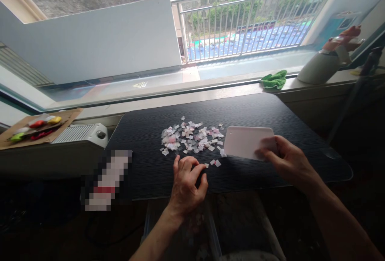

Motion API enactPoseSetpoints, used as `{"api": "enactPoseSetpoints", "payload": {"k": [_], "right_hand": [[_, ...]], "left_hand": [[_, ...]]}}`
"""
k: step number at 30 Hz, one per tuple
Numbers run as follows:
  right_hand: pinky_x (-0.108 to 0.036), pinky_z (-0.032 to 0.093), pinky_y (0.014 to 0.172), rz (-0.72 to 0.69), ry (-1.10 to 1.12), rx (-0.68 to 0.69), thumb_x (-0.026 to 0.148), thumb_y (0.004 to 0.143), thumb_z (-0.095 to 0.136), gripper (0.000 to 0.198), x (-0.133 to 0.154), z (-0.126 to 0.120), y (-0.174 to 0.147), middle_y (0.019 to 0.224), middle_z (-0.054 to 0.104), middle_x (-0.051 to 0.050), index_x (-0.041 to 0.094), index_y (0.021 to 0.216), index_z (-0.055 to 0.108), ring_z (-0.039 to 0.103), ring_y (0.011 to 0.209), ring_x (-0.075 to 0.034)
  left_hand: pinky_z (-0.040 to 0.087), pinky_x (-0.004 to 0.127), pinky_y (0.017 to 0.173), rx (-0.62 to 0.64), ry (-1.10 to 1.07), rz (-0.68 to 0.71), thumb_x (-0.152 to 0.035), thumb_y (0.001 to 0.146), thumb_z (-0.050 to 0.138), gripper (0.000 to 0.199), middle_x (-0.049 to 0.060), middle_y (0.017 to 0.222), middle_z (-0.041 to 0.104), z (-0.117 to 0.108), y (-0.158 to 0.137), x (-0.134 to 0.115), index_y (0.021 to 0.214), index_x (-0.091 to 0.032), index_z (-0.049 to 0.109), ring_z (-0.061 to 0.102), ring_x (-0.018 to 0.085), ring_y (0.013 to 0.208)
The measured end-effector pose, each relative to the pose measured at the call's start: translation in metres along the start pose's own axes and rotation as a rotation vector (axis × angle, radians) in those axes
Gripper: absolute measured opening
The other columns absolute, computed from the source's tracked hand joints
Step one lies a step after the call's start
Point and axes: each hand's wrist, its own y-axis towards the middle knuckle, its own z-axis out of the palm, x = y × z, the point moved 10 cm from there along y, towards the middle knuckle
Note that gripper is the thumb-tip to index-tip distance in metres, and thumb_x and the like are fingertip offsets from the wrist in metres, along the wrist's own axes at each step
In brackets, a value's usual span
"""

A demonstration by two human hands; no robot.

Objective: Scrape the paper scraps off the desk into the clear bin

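Handling card (head view): prob. light, thin, smooth, slightly bendy; best held by a short end, thumb on one face, fingers on other.
Bits: v. light, prob. flimsy, slippery & easily scattered; fingertip pinch suits singles, card's edge suits the heap.
Table: bits mid-table, a little L of centre, few strays nr near edge; card R of heap, its L end just beside it; can't tell if it touches tabletop.
R hand: clamped on card's R end.
L hand: half open, fingers bent, thumb apart from index; index tip at or just beside a stray.
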Motion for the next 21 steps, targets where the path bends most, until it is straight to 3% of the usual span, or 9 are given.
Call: {"api": "enactPoseSetpoints", "payload": {"k": [3,8,13,17,21], "right_hand": [[-0.031,0.052,0.062,-0.018,0.002,-0.065,0.038,0.075,0.061,0.022,0.003,-0.006,-0.001,0.076,0.067,-0.002,0.024,0.092,0.061,0.064,0.069,-0.021],[-0.031,0.051,0.065,-0.059,-0.040,-0.001,0.038,0.076,0.060,0.023,0.012,0.012,0.006,0.077,0.067,-0.001,0.024,0.094,0.058,0.064,0.071,-0.021],[-0.030,0.050,0.065,-0.088,-0.067,-0.032,0.038,0.076,0.060,0.024,0.021,0.017,0.009,0.078,0.066,-0.001,0.023,0.096,0.058,0.062,0.069,-0.019],[-0.029,0.050,0.065,-0.101,-0.039,0.050,0.035,0.076,0.059,0.023,0.026,0.028,0.007,0.078,0.067,-0.001,0.023,0.097,0.060,0.062,0.068,-0.018],[-0.029,0.049,0.062,-0.065,-0.034,0.035,0.035,0.075,0.060,0.022,0.025,0.024,0.005,0.073,0.067,0.000,0.024,0.094,0.062,0.062,0.066,-0.019]], "left_hand": [[0.024,0.057,0.109,0.000,0.003,0.000,-0.018,0.080,0.053,0.019,0.004,0.094,0.058,0.001,-0.001,0.001,0.095,-0.022,0.064,0.053,0.021,0.100],[0.025,0.057,0.108,-0.003,0.012,-0.003,-0.018,0.080,0.052,0.018,0.004,0.093,0.058,0.000,0.000,0.001,0.094,-0.021,0.064,0.053,0.020,0.100],[0.025,0.057,0.109,-0.003,0.005,-0.001,-0.018,0.080,0.052,0.018,0.004,0.093,0.058,0.000,0.001,0.000,0.093,-0.020,0.065,0.054,0.021,0.099],[0.026,0.057,0.108,-0.004,0.002,-0.009,-0.018,0.079,0.053,0.019,0.004,0.093,0.058,0.000,0.001,0.002,0.093,-0.021,0.065,0.054,0.021,0.099],[0.025,0.057,0.109,-0.006,-0.016,-0.019,-0.018,0.079,0.053,0.018,0.005,0.093,0.058,0.000,0.000,0.003,0.093,-0.021,0.065,0.053,0.021,0.099]]}}
